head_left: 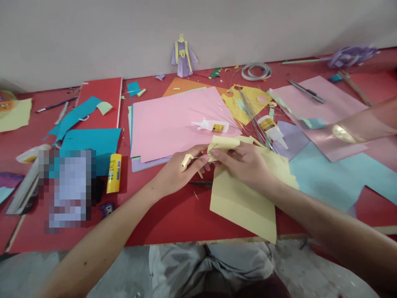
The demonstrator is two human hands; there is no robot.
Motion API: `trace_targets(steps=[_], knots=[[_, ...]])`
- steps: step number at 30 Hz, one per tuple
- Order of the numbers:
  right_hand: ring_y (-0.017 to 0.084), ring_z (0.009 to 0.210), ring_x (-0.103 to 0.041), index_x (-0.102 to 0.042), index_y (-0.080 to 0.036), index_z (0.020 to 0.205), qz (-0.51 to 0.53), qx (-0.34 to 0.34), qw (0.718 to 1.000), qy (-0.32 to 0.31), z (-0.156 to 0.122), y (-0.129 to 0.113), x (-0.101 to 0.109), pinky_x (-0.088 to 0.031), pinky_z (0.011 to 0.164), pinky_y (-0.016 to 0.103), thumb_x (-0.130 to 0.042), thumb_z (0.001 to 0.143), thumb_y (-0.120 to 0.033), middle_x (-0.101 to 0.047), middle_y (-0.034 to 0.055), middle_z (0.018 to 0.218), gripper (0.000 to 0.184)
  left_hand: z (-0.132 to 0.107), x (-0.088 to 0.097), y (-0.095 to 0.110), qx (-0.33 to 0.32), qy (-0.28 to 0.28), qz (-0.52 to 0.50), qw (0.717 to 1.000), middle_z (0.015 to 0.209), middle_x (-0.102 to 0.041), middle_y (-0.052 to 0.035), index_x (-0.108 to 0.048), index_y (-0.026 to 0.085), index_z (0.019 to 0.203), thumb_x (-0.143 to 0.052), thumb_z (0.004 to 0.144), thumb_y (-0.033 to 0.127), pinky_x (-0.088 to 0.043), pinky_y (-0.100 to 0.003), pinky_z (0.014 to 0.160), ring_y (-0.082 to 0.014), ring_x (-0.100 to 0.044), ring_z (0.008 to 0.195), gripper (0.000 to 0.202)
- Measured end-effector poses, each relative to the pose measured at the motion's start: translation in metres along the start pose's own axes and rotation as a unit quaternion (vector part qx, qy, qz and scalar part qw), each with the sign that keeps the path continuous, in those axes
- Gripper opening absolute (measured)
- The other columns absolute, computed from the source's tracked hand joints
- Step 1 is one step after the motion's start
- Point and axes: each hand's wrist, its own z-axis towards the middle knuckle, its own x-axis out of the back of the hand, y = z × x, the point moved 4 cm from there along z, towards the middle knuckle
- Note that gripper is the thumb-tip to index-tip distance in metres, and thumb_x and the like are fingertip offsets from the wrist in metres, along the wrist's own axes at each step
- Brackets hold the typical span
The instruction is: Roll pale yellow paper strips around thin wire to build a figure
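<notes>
Between the two hands: a little yellow roll (186, 160) and a yellow scrap (222, 144), almost touching, held just above the red surface (173, 215).
Left hand (178, 174): fingers curled in, pinching the little yellow roll with the thumb.
Right hand (248, 165): fingers close together, pinching the near edge of the yellow scrap.
Under the right hand: a big yellow sheet (242, 203). Its near corner hangs over the edge of the surface.
Just past the hands: a pink sheet (173, 124) on top of a stack, with a small white glue bottle (212, 126) lying on it.
Past the right hand: thin wires (251, 120) and a second glue bottle (271, 129) on its side.
Right of the right hand: a light blue sheet (325, 174). Another person's arm (369, 122) reaches in above it, wearing a bangle.
Left of the left hand: a yellow glue stick (114, 173) lying down beside teal paper (89, 142).
Far past the hands: a purple and yellow paper doll (183, 56) standing against the wall.
</notes>
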Motion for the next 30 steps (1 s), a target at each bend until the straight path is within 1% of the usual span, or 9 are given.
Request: trace_targets(steps=[3,6,9,13,16,20,25,30], knots=[[0.014,0.061,-0.062,-0.063,-0.02,0.071,-0.02,0.007,1.0,0.001,0.0,-0.003,0.0,-0.045,0.051,0.025,-0.061,0.087,-0.04,-0.066,0.0001,0.067,0.026,-0.001,0.001,0.001,-0.001,0.006,0.052,0.999,0.106,-0.068,-0.0063,-0.052,0.02,0.13,-0.043,0.098,0.038,-0.052,-0.022,0.075,-0.0124,-0.065,0.081,0.037],[0.014,0.06,-0.06,-0.063,-0.019,0.069,-0.044,0.021,0.999,-0.001,0.0,-0.004,0.0,-0.044,0.051,0.026,-0.06,0.088,-0.038,-0.064,0.0002,0.065,0.027,-0.001,0.002,0.003,-0.004,0.006,0.071,0.997,0.103,-0.069,-0.0048,-0.052,0.02,0.13,-0.042,0.099,0.038,-0.051,-0.022,0.075,-0.0121,-0.066,0.079,0.037],[0.014,0.058,-0.058,-0.064,-0.019,0.071,-0.059,0.031,0.998,-0.005,-0.001,-0.003,0.0,-0.042,0.051,0.026,-0.058,0.089,-0.039,-0.063,0.0003,0.064,0.028,-0.001,0.001,0.003,-0.01,0.003,0.092,0.996,0.102,-0.07,-0.004,-0.053,0.022,0.129,-0.041,0.099,0.037,-0.05,-0.023,0.075,-0.0125,-0.066,0.081,0.036],[0.013,0.059,-0.057,-0.064,-0.018,0.076,-0.09,0.016,0.996,-0.004,-0.002,0.003,0.001,-0.041,0.052,0.026,-0.058,0.089,-0.041,-0.064,0.0005,0.068,0.027,-0.001,0.002,0.003,-0.012,0.003,0.124,0.992,0.099,-0.07,-0.0036,-0.054,0.021,0.126,-0.041,0.099,0.038,-0.049,-0.023,0.074,-0.014,-0.066,0.084,0.035],[0.014,0.063,-0.057,-0.065,-0.017,0.081,-0.117,0.002,0.993,-0.003,-0.001,0.006,0.002,-0.043,0.055,0.026,-0.057,0.089,-0.043,-0.065,0.0018,0.073,0.028,-0.001,0.002,0.003,-0.015,0.006,0.146,0.989,0.1,-0.071,-0.0037,-0.055,0.02,0.122,-0.041,0.099,0.037,-0.048,-0.023,0.074,-0.0143,-0.066,0.084,0.032],[0.016,0.066,-0.058,-0.067,-0.016,0.089,-0.138,-0.008,0.99,-0.013,-0.001,0.008,0.002,-0.044,0.058,0.027,-0.055,0.09,-0.043,-0.067,0.004,0.078,0.03,0.0,0.002,0.006,-0.016,0.0,0.163,0.987,0.103,-0.07,-0.003,-0.056,0.02,0.121,-0.041,0.099,0.037,-0.047,-0.023,0.077,-0.0144,-0.066,0.086,0.031],[0.017,0.069,-0.06,-0.067,-0.016,0.084,-0.141,-0.011,0.99,-0.016,-0.002,0.009,0.002,-0.045,0.06,0.028,-0.054,0.09,-0.042,-0.068,0.0047,0.08,0.03,0.0,0.002,0.008,0.007,-0.011,0.173,0.985,0.103,-0.071,-0.0021,-0.056,0.02,0.12,-0.041,0.099,0.038,-0.047,-0.023,0.078,-0.0145,-0.066,0.089,0.031],[0.017,0.069,-0.061,-0.067,-0.017,0.085,-0.151,-0.01,0.988,-0.017,-0.002,0.008,0.002,-0.044,0.059,0.028,-0.054,0.09,-0.042,-0.069,0.0047,0.08,0.029,-0.001,0.002,0.008,0.006,-0.011,0.174,0.985,0.102,-0.071,-0.0018,-0.056,0.021,0.121,-0.042,0.099,0.037,-0.048,-0.022,0.078,-0.0134,-0.067,0.087,0.03]])
